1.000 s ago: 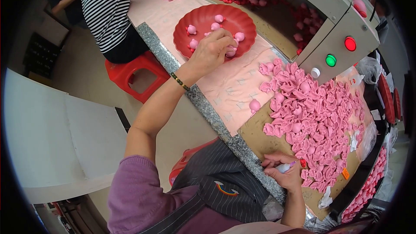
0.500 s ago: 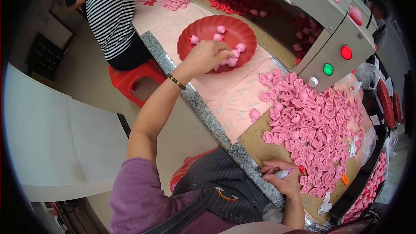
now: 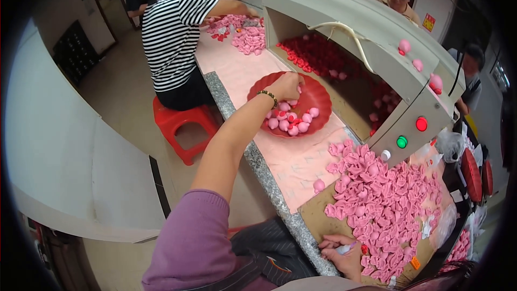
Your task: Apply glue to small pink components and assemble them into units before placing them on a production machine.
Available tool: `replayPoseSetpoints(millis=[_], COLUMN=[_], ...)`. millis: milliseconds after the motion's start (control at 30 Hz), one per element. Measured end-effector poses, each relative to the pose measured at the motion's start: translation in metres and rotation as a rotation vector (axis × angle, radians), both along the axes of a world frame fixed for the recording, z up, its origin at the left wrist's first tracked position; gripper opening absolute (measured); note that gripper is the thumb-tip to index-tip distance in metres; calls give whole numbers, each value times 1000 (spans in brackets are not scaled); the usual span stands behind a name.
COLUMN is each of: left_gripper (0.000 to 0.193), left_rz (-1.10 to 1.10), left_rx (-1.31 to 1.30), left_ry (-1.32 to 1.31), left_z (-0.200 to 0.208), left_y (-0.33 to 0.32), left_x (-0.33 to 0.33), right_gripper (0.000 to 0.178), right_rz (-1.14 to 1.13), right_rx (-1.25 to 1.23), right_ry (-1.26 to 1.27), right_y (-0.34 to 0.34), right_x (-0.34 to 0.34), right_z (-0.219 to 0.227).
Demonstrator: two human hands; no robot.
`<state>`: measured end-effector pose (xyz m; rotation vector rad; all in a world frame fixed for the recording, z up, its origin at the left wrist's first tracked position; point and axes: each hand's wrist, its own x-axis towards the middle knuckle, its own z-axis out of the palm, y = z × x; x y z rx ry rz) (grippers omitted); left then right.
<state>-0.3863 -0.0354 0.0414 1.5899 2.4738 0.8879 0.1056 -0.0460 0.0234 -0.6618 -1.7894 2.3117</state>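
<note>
My left hand reaches into a red scalloped bowl, over its far side. Its fingers are curled together, and a bit of pink shows beside them; what they hold is mostly hidden. Several pink balls with red parts lie clustered at the near side of the bowl. At the table's near edge, my right hand is closed around a small white bottle with a purple tip. A small red piece shows by its fingertips. Beside that hand spreads a heap of soft pink folded pieces.
A grey machine with red and green buttons stands behind the bowl, red and pink pieces inside its opening. One pink ball lies apart on the table. A person in a striped shirt works at the far left; other people are farther back.
The view has tilted up, showing more of the room. My left hand has moved to the far side of the bowl, and more balls show at its near side. The right hand keeps its bottle.
</note>
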Motion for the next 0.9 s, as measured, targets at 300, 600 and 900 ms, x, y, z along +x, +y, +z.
replayPoseSetpoints(millis=[300,600,900], left_gripper=[25,30,24], left_rz=[54,-611,-437], left_rx=[378,429,331], left_ry=[-662,-1890,-2030], left_z=[46,-9,-43], left_y=[-53,-81,-68], left_x=[72,259,333], right_gripper=[32,30,56], right_rz=[24,-415,-504], right_rx=[-13,549,774], right_ry=[9,188,197], right_y=[9,10,23], right_x=[-4,2,-4], right_z=[-5,0,5])
